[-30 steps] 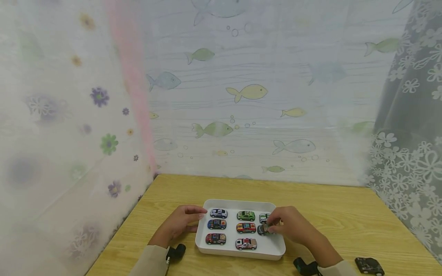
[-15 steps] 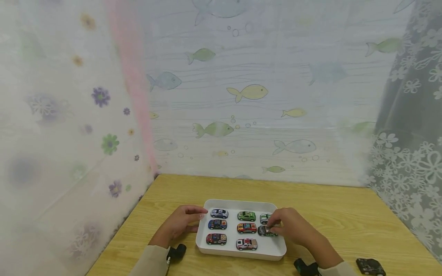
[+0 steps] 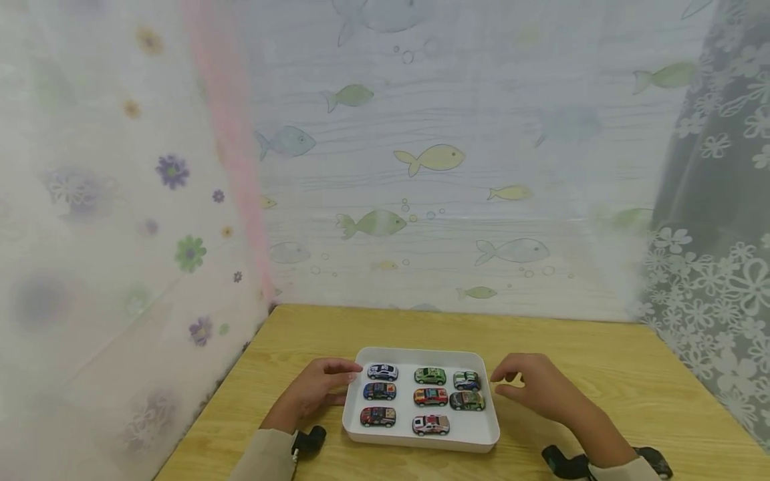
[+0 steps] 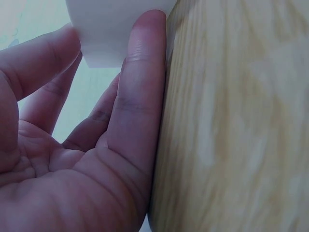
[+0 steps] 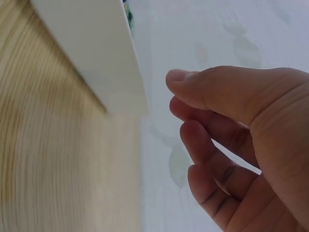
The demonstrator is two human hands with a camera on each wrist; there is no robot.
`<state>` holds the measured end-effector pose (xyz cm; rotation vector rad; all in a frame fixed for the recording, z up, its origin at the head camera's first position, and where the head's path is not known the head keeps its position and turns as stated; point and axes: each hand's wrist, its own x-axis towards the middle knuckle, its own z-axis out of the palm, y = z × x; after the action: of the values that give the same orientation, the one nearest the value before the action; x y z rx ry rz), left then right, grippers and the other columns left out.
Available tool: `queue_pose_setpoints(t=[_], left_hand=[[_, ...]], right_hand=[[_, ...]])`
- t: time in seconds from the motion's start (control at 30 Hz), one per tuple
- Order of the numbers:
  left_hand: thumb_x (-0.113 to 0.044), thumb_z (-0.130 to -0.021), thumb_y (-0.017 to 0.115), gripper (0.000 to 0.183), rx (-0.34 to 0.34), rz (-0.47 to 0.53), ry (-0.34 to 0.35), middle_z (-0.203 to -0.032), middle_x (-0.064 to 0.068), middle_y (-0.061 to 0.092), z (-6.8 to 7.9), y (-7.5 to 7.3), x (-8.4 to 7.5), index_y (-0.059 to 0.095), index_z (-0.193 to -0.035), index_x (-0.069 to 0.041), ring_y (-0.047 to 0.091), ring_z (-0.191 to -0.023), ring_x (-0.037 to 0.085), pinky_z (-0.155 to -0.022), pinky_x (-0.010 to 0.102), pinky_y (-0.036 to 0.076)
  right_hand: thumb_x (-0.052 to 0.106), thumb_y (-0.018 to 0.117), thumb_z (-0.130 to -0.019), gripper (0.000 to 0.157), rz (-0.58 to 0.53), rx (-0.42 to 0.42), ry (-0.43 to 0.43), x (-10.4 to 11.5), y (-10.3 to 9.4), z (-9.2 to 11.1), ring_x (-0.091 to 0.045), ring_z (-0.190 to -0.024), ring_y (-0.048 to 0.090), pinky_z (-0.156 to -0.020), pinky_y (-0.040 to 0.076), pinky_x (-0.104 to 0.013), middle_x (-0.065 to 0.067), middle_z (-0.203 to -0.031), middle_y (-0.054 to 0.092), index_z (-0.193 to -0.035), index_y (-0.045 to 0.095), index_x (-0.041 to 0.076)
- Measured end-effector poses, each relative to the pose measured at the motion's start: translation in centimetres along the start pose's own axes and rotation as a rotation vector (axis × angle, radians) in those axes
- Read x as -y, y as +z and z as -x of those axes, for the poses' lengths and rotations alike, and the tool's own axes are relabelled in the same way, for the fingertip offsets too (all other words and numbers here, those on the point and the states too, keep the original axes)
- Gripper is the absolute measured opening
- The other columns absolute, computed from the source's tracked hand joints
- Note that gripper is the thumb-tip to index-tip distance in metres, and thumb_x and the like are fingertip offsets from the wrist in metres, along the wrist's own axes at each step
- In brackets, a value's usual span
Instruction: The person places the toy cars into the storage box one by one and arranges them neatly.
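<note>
Several toy cars lie in a shallow white tray (image 3: pixel 415 439). Its left column has a white-and-blue car (image 3: pixel 382 372), a blue car (image 3: pixel 379 391) and a dark red car (image 3: pixel 377 417). In the middle are a green car (image 3: pixel 430 376), a red-and-yellow car (image 3: pixel 430 397) and a white-and-red car (image 3: pixel 430 425). A green-and-white car (image 3: pixel 467 381) and a dark green car (image 3: pixel 467 401) sit close together at right. My left hand (image 3: pixel 315 389) touches the tray's left wall with extended fingers. Just beyond the right wall, my right hand (image 3: pixel 535 386) holds nothing, fingers loosely bent.
The wooden table (image 3: pixel 577 347) extends around the tray. A black toy car (image 3: pixel 656 461) lies at the front right, partly hidden by my right forearm. A fish-patterned curtain (image 3: pixel 433 200) hangs behind the table, and a flowered sheet (image 3: pixel 120 267) runs along the left.
My right hand has let go of the dark green car, leaving it in the tray beside the green-and-white one, and moved right past the tray wall. My left hand has stayed put.
</note>
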<state>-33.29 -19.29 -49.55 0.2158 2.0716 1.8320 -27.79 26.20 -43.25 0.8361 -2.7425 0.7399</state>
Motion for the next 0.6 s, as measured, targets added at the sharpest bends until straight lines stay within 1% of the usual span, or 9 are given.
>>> queue_pose_setpoints(t=[0.17, 0.4, 0.47, 0.6], left_hand=[[-0.017, -0.103, 0.066, 0.033, 0.007, -0.001, 0.014, -0.140, 0.019, 0.061, 0.0, 0.1, 0.0, 0.068, -0.130, 0.000, 0.068, -0.115, 0.026, -0.086, 0.043, 0.064], [-0.017, -0.102, 0.067, 0.032, 0.016, 0.002, 0.015, -0.139, 0.017, 0.062, -0.3, 0.2, 0.2, 0.069, -0.130, 0.000, 0.067, -0.115, 0.024, -0.087, 0.042, 0.064], [-0.017, -0.102, 0.067, 0.032, 0.011, 0.000, 0.016, -0.138, 0.017, 0.062, -0.3, 0.2, 0.1, 0.069, -0.130, 0.000, 0.068, -0.115, 0.024, -0.087, 0.042, 0.064], [-0.017, -0.103, 0.066, 0.032, 0.006, -0.008, 0.012, -0.139, 0.018, 0.062, -0.1, 0.1, 0.0, 0.068, -0.130, 0.000, 0.068, -0.114, 0.024, -0.086, 0.042, 0.064]], right_hand=[[0.024, 0.083, -0.088, 0.013, 0.000, 0.037, 0.037, -1.6, -2.0, 2.4, -0.002, -0.085, 0.063, -0.069, 0.058, -0.030, 0.012, -0.099, 0.073, -0.100, 0.078, 0.025], [0.036, 0.080, -0.090, 0.019, -0.013, 0.097, 0.124, -4.8, -4.5, 6.9, 0.005, -0.084, 0.061, -0.065, 0.056, -0.026, 0.008, -0.101, 0.073, -0.104, 0.077, 0.024], [0.037, 0.078, -0.091, 0.021, -0.030, 0.114, 0.159, -5.6, -5.2, 8.1, 0.006, -0.084, 0.061, -0.064, 0.054, -0.025, 0.006, -0.102, 0.073, -0.105, 0.077, 0.022], [0.036, 0.074, -0.096, 0.025, -0.076, 0.165, 0.264, -7.0, -6.4, 10.0, 0.005, -0.086, 0.061, -0.064, 0.053, -0.024, 0.000, -0.108, 0.073, -0.111, 0.076, 0.017]])
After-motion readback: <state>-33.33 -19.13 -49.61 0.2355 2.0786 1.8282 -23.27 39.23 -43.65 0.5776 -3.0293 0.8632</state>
